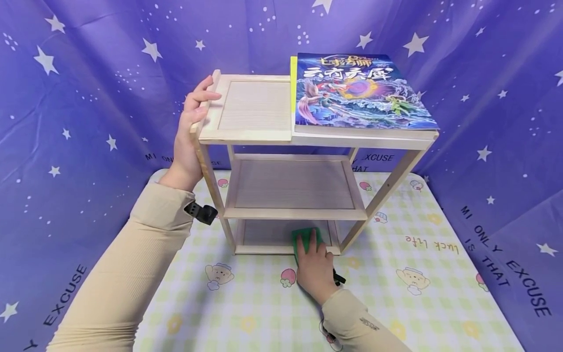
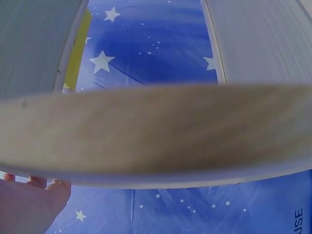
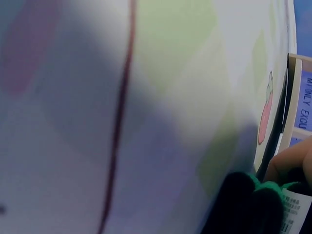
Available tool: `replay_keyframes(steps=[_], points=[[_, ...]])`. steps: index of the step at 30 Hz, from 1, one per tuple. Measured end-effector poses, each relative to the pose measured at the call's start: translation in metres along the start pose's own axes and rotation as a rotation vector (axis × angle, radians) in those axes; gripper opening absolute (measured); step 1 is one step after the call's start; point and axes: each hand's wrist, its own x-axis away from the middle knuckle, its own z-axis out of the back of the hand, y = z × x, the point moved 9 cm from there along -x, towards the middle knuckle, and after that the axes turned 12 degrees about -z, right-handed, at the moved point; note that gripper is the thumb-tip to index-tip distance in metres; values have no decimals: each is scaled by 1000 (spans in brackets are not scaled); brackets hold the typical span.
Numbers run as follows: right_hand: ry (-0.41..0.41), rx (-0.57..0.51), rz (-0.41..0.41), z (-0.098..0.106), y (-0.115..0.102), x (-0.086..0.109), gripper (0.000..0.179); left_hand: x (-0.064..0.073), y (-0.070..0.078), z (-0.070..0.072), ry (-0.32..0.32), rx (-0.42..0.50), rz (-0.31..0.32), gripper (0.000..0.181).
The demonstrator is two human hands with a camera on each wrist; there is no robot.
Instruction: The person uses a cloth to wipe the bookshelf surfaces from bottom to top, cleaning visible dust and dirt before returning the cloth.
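A light wooden three-tier shelf (image 1: 295, 213) stands on the table. My left hand (image 1: 192, 120) grips its top left edge, fingers over the raised rim and palm against the outer side. In the left wrist view a blurred side post (image 2: 161, 131) crosses the picture, with the left hand (image 2: 36, 204) at lower left. My right hand (image 1: 315, 269) holds a green cloth (image 1: 306, 235) at the front of the bottom tier, two fingers stretched over it. In the right wrist view the cloth bunches under the hand, showing a white label (image 3: 295, 212).
An illustrated book (image 1: 362, 93) lies on the right half of the top tier, over something yellow (image 1: 293, 83). A checked tablecloth (image 1: 264, 313) covers the table. Purple star-patterned curtains (image 1: 110, 73) enclose the back and sides.
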Motion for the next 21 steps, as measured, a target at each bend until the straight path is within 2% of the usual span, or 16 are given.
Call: replay_keyframes(steps=[8, 17, 21], points=[[2, 19, 30, 0, -17, 0, 83, 0, -1, 0, 2, 12, 4, 24], [-51, 11, 53, -2, -34, 0, 94, 0, -2, 1, 16, 16, 12, 25], [-70, 22, 64, -4, -42, 1, 77, 0, -1, 1, 12, 18, 4, 25]])
